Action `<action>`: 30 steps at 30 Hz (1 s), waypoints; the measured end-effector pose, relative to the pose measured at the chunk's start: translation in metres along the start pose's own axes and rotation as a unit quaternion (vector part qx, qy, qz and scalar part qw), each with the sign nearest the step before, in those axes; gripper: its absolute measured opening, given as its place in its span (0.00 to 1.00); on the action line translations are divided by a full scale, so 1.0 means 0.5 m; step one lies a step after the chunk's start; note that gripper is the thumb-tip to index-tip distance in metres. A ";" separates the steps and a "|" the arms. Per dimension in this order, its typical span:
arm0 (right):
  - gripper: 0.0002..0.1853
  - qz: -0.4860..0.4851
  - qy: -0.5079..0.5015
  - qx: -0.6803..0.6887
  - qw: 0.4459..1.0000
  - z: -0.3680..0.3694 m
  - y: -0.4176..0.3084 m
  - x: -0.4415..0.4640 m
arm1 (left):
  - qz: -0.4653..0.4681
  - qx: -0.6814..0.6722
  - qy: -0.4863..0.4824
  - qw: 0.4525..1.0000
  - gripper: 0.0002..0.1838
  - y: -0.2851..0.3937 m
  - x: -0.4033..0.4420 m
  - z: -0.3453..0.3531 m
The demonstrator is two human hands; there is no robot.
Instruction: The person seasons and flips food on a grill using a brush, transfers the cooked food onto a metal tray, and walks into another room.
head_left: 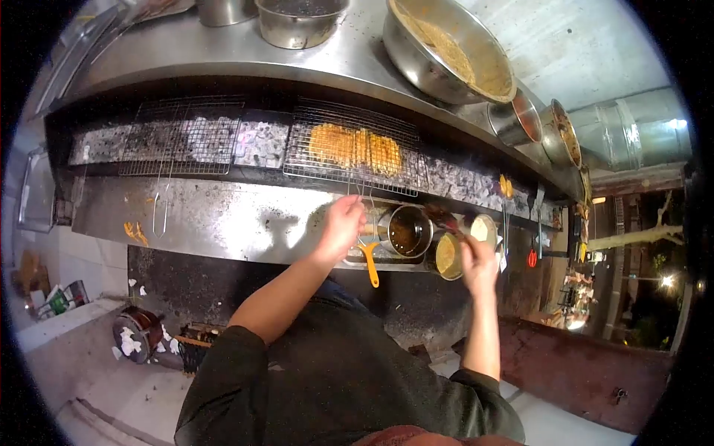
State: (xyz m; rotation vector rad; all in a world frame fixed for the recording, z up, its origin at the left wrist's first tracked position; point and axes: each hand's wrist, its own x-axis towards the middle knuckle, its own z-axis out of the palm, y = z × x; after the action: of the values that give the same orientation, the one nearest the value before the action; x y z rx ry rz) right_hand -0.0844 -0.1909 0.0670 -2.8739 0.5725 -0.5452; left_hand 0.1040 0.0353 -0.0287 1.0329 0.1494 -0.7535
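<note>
My left hand (344,225) is closed round the wire handle of a grill basket (297,158) lying over the coals. Flat yellow-orange pieces of food (335,146) are clamped inside the basket. In my right hand (480,260) is a basting brush (442,217) with dark reddish bristles, held beside the sauce pots. Nearest to it are a pot of dark liquid (409,232), a container of yellowish sauce (448,256) and a pale-topped container (483,229). An orange-handled tool (372,271) lies just below my left hand.
A second wire grill basket (178,141) rests on the left coals. Along the back shelf stand a large metal bowl (416,63) and several metal pots. Tongs with red handles (532,258) hang at the right. Orange scraps (135,233) lie on the steel ledge (201,215).
</note>
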 end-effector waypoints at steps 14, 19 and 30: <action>0.15 0.113 0.098 0.024 0.988 0.254 -0.139 0.073 | 0.059 0.143 -0.034 0.987 0.22 0.067 -0.039 0.028; 0.15 0.124 0.104 0.005 0.987 0.274 -0.134 0.111 | 0.079 0.108 -0.039 0.990 0.17 0.058 -0.030 0.020; 0.18 0.210 0.133 0.073 0.966 0.338 -0.159 0.125 | 0.057 0.138 -0.040 0.988 0.15 0.070 -0.030 0.022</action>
State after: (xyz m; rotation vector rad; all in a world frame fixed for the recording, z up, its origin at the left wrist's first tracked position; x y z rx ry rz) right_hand 0.0606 -0.1288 -0.0509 -2.4502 1.0981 -0.8610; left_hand 0.1124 0.0438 0.0090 1.2604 -0.0849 -0.7234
